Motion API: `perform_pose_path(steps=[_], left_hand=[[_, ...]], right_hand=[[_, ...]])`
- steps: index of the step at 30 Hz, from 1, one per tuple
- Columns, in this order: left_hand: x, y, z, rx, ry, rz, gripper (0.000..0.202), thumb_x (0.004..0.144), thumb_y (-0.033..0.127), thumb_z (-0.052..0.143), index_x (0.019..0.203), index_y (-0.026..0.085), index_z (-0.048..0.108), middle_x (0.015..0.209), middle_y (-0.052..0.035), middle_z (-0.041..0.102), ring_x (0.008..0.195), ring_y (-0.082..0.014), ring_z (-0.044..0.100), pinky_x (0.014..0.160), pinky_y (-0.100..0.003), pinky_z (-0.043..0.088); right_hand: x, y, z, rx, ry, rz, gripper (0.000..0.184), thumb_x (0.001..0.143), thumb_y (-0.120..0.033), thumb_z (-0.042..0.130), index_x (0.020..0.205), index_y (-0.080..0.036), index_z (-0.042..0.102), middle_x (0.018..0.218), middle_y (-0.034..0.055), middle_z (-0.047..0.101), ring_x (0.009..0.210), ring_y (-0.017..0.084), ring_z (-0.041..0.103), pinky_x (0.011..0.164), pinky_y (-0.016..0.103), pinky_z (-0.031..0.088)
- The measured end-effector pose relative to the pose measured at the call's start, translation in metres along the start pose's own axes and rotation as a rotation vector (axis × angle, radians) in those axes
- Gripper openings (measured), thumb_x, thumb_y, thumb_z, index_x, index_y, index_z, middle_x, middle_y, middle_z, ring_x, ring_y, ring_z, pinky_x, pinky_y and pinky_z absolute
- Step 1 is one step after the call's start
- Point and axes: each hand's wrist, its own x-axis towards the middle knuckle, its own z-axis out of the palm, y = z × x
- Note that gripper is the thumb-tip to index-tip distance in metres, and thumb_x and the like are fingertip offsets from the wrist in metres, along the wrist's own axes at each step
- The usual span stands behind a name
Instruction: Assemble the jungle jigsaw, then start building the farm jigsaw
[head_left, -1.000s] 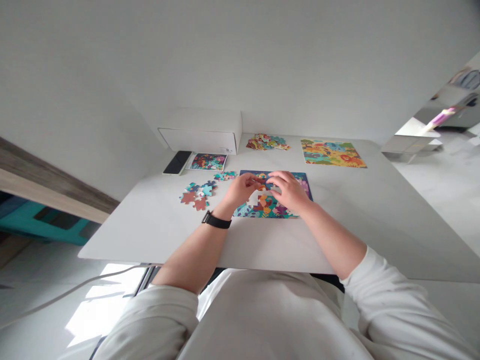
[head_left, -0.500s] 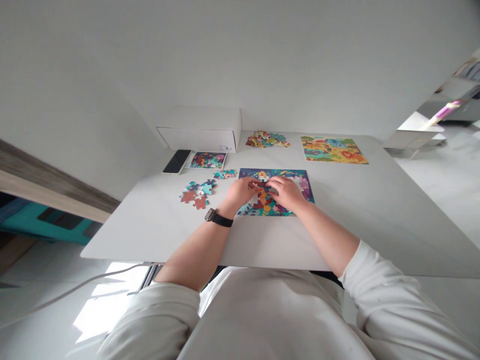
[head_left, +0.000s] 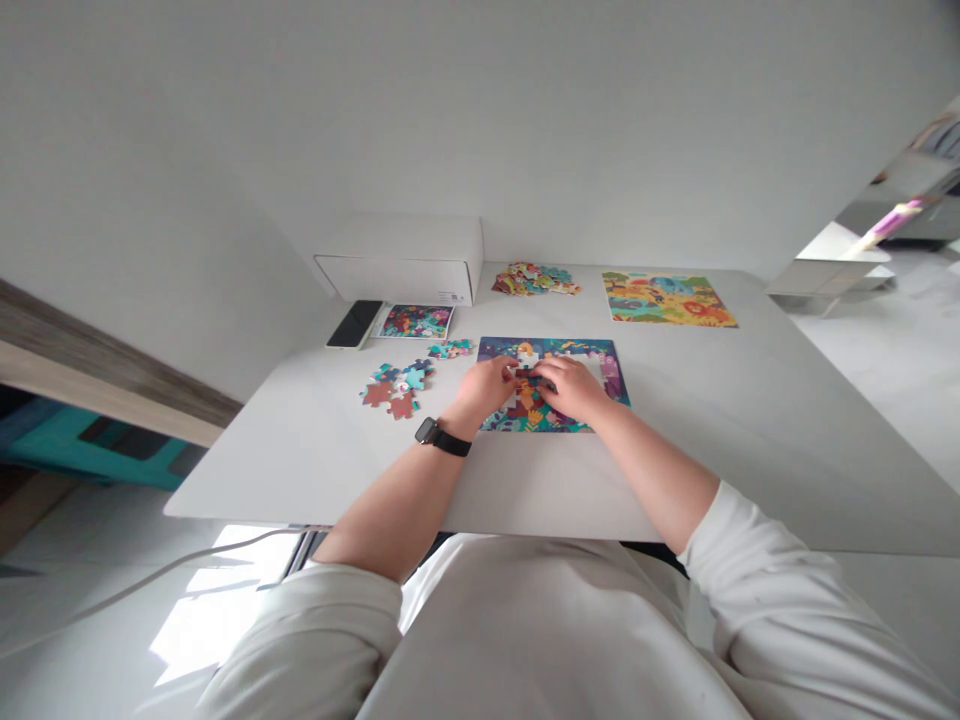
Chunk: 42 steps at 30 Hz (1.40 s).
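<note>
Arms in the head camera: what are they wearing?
Both arms wear loose white sleeves pushed up to about the elbows, the left sleeve and the right sleeve. The left hand and right hand wear no gloves. A black watch with a dark band wraps the left wrist.

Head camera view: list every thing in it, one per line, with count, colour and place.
table: one, white, centre.
partly built puzzle: one, purple and teal, mid-table under both hands.
loose pieces: one group, teal and brown, left of that puzzle.
smaller cluster: one, teal, by the puzzle's far left corner.
piece pile: one, multicoloured, far edge.
yellow puzzle: one, yellow-orange, far right.
picture card: one, multicoloured, beside the phone.
phone: one, black, far left.
box: one, white, against the wall.
cable: one, white, lower left.
watch: one, black, left wrist.
left hand: on the puzzle.
right hand: on the puzzle, alongside.
</note>
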Motion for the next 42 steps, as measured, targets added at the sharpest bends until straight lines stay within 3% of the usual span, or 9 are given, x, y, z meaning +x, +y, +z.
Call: perform_pose_path(steps=[13,21,27,33,37,42], left_hand=[[0.000,0.005,0.001,0.019,-0.018,0.058,0.031,0.087,0.016,0.070,0.115,0.022,0.082,0.100,-0.0095,0.082,0.095,-0.0281,0.074,0.087,-0.034,0.055],[-0.001,0.004,0.001,0.044,-0.018,0.090,0.030,0.089,0.016,0.070,0.115,0.023,0.084,0.108,-0.0114,0.080,0.102,-0.0296,0.073,0.097,-0.037,0.056],[-0.002,0.002,-0.003,0.109,0.001,0.186,0.031,0.096,0.016,0.062,0.116,0.021,0.085,0.112,-0.0144,0.076,0.109,-0.0311,0.070,0.102,-0.041,0.056],[-0.005,0.006,-0.011,0.203,-0.053,0.236,0.051,0.089,-0.001,0.048,0.112,0.022,0.088,0.118,-0.0123,0.077,0.114,-0.0258,0.070,0.110,-0.038,0.055],[-0.008,0.007,-0.015,0.271,-0.106,0.209,0.053,0.085,-0.001,0.049,0.111,0.022,0.089,0.117,-0.0128,0.077,0.113,-0.0251,0.071,0.107,-0.036,0.056],[-0.011,0.008,-0.017,0.293,-0.140,0.228,0.057,0.084,0.001,0.050,0.119,0.025,0.087,0.119,-0.0128,0.076,0.113,-0.0256,0.070,0.107,-0.036,0.057]], right_hand=[[0.000,0.001,0.004,-0.046,0.010,0.040,0.035,0.091,-0.011,0.066,0.122,-0.022,0.079,0.132,0.0117,0.076,0.126,0.033,0.066,0.113,0.051,0.050],[-0.002,0.000,0.003,-0.028,-0.008,0.047,0.030,0.093,-0.013,0.066,0.115,-0.023,0.083,0.133,0.0115,0.075,0.127,0.034,0.066,0.116,0.055,0.050],[-0.004,-0.008,-0.007,-0.015,0.071,0.037,0.038,0.093,-0.010,0.062,0.123,-0.022,0.082,0.136,0.0117,0.073,0.126,0.032,0.066,0.113,0.050,0.052],[-0.006,-0.010,-0.010,-0.047,-0.074,0.006,0.041,0.092,-0.005,0.059,0.120,-0.022,0.084,0.127,0.0092,0.079,0.117,0.029,0.067,0.111,0.047,0.050],[-0.007,-0.011,-0.012,-0.062,-0.157,-0.004,0.043,0.092,-0.005,0.060,0.122,-0.023,0.084,0.128,0.0085,0.079,0.115,0.029,0.067,0.109,0.045,0.049],[-0.009,-0.014,-0.016,-0.065,-0.166,-0.014,0.042,0.094,-0.008,0.060,0.127,-0.021,0.082,0.128,0.0094,0.079,0.117,0.030,0.067,0.108,0.045,0.049]])
